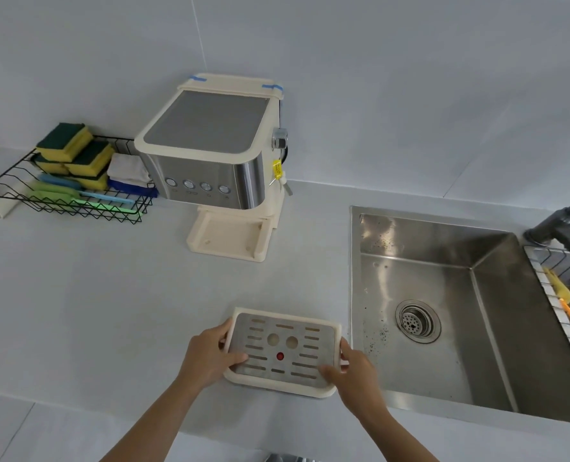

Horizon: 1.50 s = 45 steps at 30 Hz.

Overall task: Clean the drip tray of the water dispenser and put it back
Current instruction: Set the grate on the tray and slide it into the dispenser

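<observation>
A pale grey worktop (110,311) seen from above, with two bare hands holding a cream drip tray (282,351) near its front edge. The left hand (208,356) has a closed grip on the tray's left side, thumb lying on the slotted metal grate (278,348). The right hand (352,370) has a closed grip on the right side, thumb on the grate's near corner. A small red dot sits in the grate's middle. Further back stands the water dispenser (210,155), cream and steel, its base slot bare. To its left is a black wire basket (60,195) of sponges and cloths. A steel sink (460,311) lies just right of the tray.
</observation>
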Motion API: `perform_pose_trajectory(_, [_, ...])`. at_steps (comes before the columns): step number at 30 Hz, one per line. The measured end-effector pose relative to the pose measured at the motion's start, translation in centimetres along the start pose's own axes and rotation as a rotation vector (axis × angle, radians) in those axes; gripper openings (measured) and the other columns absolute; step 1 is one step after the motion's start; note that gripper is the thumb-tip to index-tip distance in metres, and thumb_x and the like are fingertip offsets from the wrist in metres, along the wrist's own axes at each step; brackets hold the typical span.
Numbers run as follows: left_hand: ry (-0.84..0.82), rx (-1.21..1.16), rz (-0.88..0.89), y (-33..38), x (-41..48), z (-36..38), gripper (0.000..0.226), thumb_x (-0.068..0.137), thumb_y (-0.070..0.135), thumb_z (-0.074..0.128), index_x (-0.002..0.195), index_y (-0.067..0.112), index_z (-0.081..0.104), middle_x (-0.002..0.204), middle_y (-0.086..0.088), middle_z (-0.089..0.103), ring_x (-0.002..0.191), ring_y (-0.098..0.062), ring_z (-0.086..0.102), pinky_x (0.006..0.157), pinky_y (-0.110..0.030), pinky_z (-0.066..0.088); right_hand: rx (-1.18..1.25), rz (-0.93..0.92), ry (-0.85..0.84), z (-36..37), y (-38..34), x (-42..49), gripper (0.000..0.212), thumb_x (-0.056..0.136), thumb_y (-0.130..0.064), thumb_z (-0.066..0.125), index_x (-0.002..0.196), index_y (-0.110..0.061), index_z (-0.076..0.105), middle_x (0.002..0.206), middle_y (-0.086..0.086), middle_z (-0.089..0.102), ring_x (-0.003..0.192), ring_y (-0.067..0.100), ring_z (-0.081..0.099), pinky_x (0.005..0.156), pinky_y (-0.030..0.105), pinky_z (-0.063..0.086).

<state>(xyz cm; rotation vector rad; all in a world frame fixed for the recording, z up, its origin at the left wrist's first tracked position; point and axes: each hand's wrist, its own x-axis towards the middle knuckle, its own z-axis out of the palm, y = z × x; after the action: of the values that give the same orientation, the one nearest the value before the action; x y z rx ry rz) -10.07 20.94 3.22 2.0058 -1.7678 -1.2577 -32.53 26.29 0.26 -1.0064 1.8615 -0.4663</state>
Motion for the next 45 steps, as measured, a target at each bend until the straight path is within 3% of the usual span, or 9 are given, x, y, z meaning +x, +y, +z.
perform_pose_trajectory(8, [0.105, -0.030, 0.016, 1.5, -0.2, -2.2, 0.065, 0.070, 0.018, 0.076, 0.129, 0.021, 0.050, 0.116, -0.001, 0.067, 0.090, -0.010, 0.058, 0.079, -0.017, 0.043, -0.024, -0.152, -0.027, -1.8, -3.0, 0.2, 0.041, 0.087, -0.016, 0.057, 0.126, -0.024, 0.047, 0.100, -0.004, 0.063, 0.080, 0.004, 0.056, 0.051, 0.010, 0.041])
perform_pose_trajectory(12, [0.135, -0.016, 0.047, 1.9, 0.7, -4.3, 0.058, 0.072, 0.017, 0.075, 0.126, 0.019, 0.053, 0.116, -0.001, 0.067, 0.089, -0.008, 0.056, 0.067, -0.012, 0.041, -0.050, -0.198, -0.011, -1.5, -5.6, 0.7, 0.039, 0.088, -0.020, 0.057, 0.125, -0.025, 0.047, 0.103, -0.007, 0.064, 0.083, 0.007, 0.057, 0.059, 0.012, 0.041])
perform_pose_trajectory(14, [0.142, -0.032, 0.042, 1.9, 1.4, -5.4, 0.056, 0.072, 0.016, 0.074, 0.124, 0.016, 0.054, 0.116, -0.003, 0.067, 0.092, -0.013, 0.060, 0.071, -0.017, 0.042, -0.015, -0.203, -0.013, -1.1, -7.1, 1.1, 0.035, 0.088, -0.015, 0.056, 0.122, -0.021, 0.050, 0.100, -0.005, 0.063, 0.081, 0.007, 0.056, 0.056, 0.011, 0.043])
perform_pose_trajectory(16, [0.149, -0.037, 0.037, 1.6, 2.3, -6.5, 0.056, 0.073, 0.016, 0.074, 0.125, 0.014, 0.053, 0.117, -0.005, 0.066, 0.098, -0.017, 0.062, 0.074, -0.018, 0.042, 0.008, -0.203, -0.005, -0.4, -8.7, 1.6, 0.036, 0.087, -0.012, 0.057, 0.122, -0.018, 0.051, 0.106, 0.001, 0.066, 0.087, 0.012, 0.060, 0.069, 0.013, 0.048])
perform_pose_trajectory(20, [0.130, -0.023, 0.063, 0.3, 5.5, -9.0, 0.049, 0.075, 0.020, 0.072, 0.121, 0.019, 0.056, 0.115, -0.004, 0.067, 0.088, -0.011, 0.057, 0.061, -0.005, 0.036, 0.073, -0.159, 0.008, 1.7, -11.3, 3.5, 0.037, 0.086, -0.010, 0.058, 0.123, -0.016, 0.054, 0.099, 0.000, 0.065, 0.087, 0.016, 0.061, 0.074, 0.018, 0.048])
perform_pose_trajectory(23, [0.118, 0.024, 0.062, -0.8, 8.1, -11.0, 0.042, 0.075, 0.025, 0.070, 0.115, 0.019, 0.059, 0.111, -0.005, 0.069, 0.092, -0.017, 0.063, 0.070, -0.017, 0.045, 0.149, -0.100, 0.021, 3.7, -13.2, 4.8, 0.037, 0.086, -0.007, 0.057, 0.122, -0.015, 0.056, 0.094, 0.000, 0.063, 0.085, 0.016, 0.058, 0.072, 0.017, 0.046])
perform_pose_trajectory(28, [0.109, 0.094, 0.089, -2.3, 12.5, -13.6, 0.043, 0.072, 0.031, 0.071, 0.111, 0.015, 0.060, 0.104, -0.007, 0.070, 0.092, -0.023, 0.063, 0.075, -0.029, 0.047, 0.266, 0.032, 0.086, 6.6, -16.2, 6.7, 0.038, 0.087, -0.004, 0.057, 0.124, -0.011, 0.056, 0.098, 0.003, 0.060, 0.090, 0.019, 0.056, 0.094, 0.037, 0.047])
perform_pose_trajectory(33, [0.094, 0.113, 0.097, -3.3, 15.9, -15.2, 0.051, 0.071, 0.033, 0.071, 0.116, 0.015, 0.057, 0.105, -0.007, 0.068, 0.095, -0.024, 0.062, 0.075, -0.028, 0.045, 0.298, 0.053, 0.158, 8.2, -18.2, 8.2, 0.037, 0.083, -0.004, 0.060, 0.118, -0.013, 0.061, 0.090, 0.003, 0.065, 0.087, 0.022, 0.060, 0.082, 0.030, 0.048])
perform_pose_trajectory(45, [0.052, 0.116, 0.119, -3.7, 18.9, -14.9, 0.046, 0.070, 0.025, 0.073, 0.111, 0.012, 0.058, 0.102, -0.010, 0.069, 0.090, -0.024, 0.063, 0.073, -0.027, 0.045, 0.217, 0.070, 0.228, 8.2, -19.6, 10.6, 0.034, 0.083, -0.006, 0.061, 0.117, -0.010, 0.062, 0.093, 0.007, 0.063, 0.087, 0.022, 0.058, 0.087, 0.036, 0.050])
